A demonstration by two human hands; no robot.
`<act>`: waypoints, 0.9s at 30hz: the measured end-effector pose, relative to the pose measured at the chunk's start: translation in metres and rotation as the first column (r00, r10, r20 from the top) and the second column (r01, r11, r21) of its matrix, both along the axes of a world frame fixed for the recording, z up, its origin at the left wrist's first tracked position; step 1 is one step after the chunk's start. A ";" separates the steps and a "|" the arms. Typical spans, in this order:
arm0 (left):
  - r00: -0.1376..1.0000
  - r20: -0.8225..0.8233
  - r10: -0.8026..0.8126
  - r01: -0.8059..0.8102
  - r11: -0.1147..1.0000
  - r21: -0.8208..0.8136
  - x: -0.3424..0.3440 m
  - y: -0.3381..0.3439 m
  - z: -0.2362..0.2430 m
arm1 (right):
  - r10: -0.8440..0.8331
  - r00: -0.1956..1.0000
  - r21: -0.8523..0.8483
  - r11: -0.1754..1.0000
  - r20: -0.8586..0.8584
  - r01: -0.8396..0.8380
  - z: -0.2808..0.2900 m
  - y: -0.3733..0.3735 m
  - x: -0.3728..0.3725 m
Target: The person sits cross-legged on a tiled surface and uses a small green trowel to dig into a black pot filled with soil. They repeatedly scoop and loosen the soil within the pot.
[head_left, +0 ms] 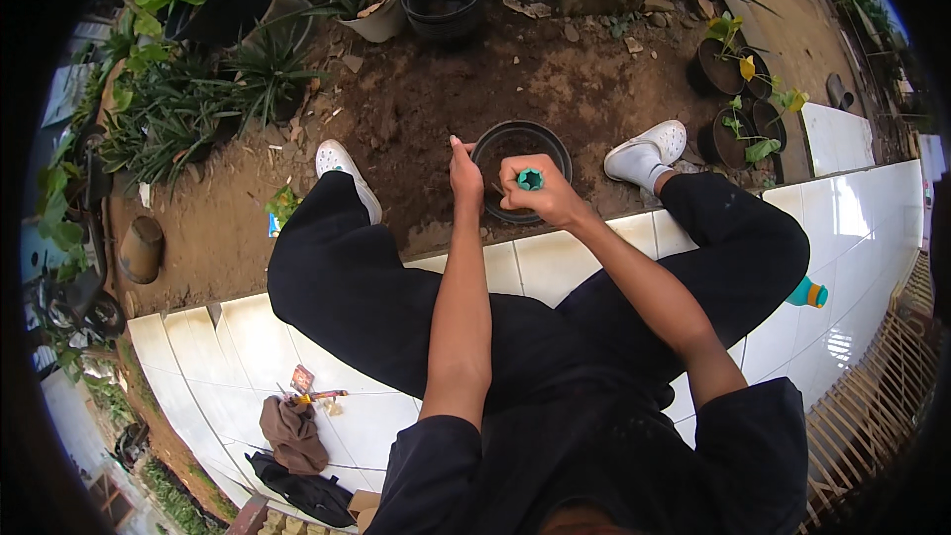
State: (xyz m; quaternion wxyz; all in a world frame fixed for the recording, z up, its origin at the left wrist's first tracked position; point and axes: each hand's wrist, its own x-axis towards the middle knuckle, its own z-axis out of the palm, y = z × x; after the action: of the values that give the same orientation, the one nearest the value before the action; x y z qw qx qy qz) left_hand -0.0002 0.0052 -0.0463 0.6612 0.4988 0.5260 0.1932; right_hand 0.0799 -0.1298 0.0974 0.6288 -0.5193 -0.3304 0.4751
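Note:
A round black plant pot [571, 160] with dark soil in it stands on the ground between my feet. My right hand [543, 186] is closed around a green handle [530, 178] over the pot; its round end points up at me. Whatever is at the handle's lower end is hidden beneath my fist. My left hand [466, 176] is at the pot's left side, against or very near the rim. Its thumb is stretched out away from me; the other fingers are mostly hidden.
Bare brown soil [396, 129] surrounds the pot. Stacked black pots [443, 2] and a white pot [381, 15] stand beyond, with potted seedlings [728, 129] at right. White tiles [550, 267] lie under me. A brown cloth [293, 434] and a teal bottle [804, 293] rest there.

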 end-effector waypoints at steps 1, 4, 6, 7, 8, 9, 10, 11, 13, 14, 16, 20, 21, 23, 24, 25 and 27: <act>1.000 0.028 -0.003 0.003 1.000 -0.022 -0.001 0.001 -0.001 | -0.055 0.995 0.018 0.998 -0.081 0.056 0.008 0.003 0.006; 0.996 0.093 0.002 0.003 0.998 -0.058 0.000 0.004 -0.005 | -0.126 0.992 0.052 0.991 0.020 0.125 0.013 0.002 0.027; 0.999 0.041 0.008 -0.006 0.999 -0.044 0.000 0.003 -0.006 | -0.163 0.986 0.057 0.985 0.046 0.160 0.007 0.005 0.033; 1.000 0.013 0.013 -0.012 0.999 -0.038 0.000 0.002 -0.005 | -0.194 0.981 0.036 0.980 0.019 0.193 0.006 0.007 0.034; 1.000 0.006 -0.008 0.008 1.000 -0.008 0.000 0.003 -0.005 | -0.224 0.974 0.015 0.974 -0.009 0.224 0.004 0.010 0.036; 1.000 -0.002 -0.028 0.028 0.999 0.018 0.001 0.002 -0.002 | -0.246 0.962 -0.059 0.965 0.119 0.254 0.001 0.010 0.040; 0.999 -0.010 -0.047 0.048 0.998 0.043 0.001 0.000 -0.002 | -0.253 0.935 -0.128 0.948 0.248 0.291 -0.005 0.007 0.048; 0.999 -0.028 -0.040 0.042 0.997 0.058 0.001 -0.001 -0.001 | -0.246 0.894 -0.189 0.924 0.374 0.333 -0.011 0.004 0.056; 0.998 -0.058 -0.020 0.025 0.995 0.094 0.003 0.000 0.004 | -0.280 0.808 -0.187 0.885 0.519 0.427 -0.027 -0.001 0.072; 0.997 -0.074 -0.008 0.015 0.996 0.092 -0.001 0.001 0.005 | -0.283 0.812 -0.221 0.870 0.510 0.442 -0.028 0.000 0.074; 0.995 -0.098 -0.009 0.017 0.997 0.077 0.002 -0.006 0.021 | -0.253 0.759 -0.283 0.820 0.599 0.497 -0.013 -0.009 0.077; 0.995 -0.097 -0.029 0.035 0.998 0.059 0.004 -0.008 0.041 | -0.347 0.828 -0.197 0.862 0.440 0.466 -0.002 -0.016 0.081; 0.995 -0.100 -0.032 0.038 0.997 0.062 0.003 -0.008 0.040 | -0.359 0.841 -0.154 0.880 0.404 0.450 0.003 -0.015 0.081; 0.995 -0.092 -0.025 0.031 0.997 0.067 0.001 -0.007 0.040 | -0.378 0.865 -0.066 0.905 0.330 0.421 0.013 -0.014 0.083; 0.996 -0.084 -0.017 0.023 0.997 0.069 0.001 -0.006 0.038 | -0.372 0.874 -0.018 0.918 0.311 0.397 0.024 -0.014 0.082; 0.997 -0.077 -0.009 0.014 0.997 0.071 0.000 -0.006 0.036 | -0.412 0.897 0.047 0.911 0.163 0.410 0.022 -0.013 0.084; 0.995 -0.095 -0.028 0.034 0.998 0.061 -0.002 -0.005 0.036 | -0.442 0.886 0.167 0.872 -0.140 0.461 0.018 -0.011 0.094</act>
State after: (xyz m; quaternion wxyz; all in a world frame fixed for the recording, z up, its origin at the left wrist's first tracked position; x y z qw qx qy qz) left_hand -0.0022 0.0004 -0.0108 0.6225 0.5361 0.5425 0.1756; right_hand 0.1735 -0.1404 0.1152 0.7855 -0.4941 -0.2141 0.3049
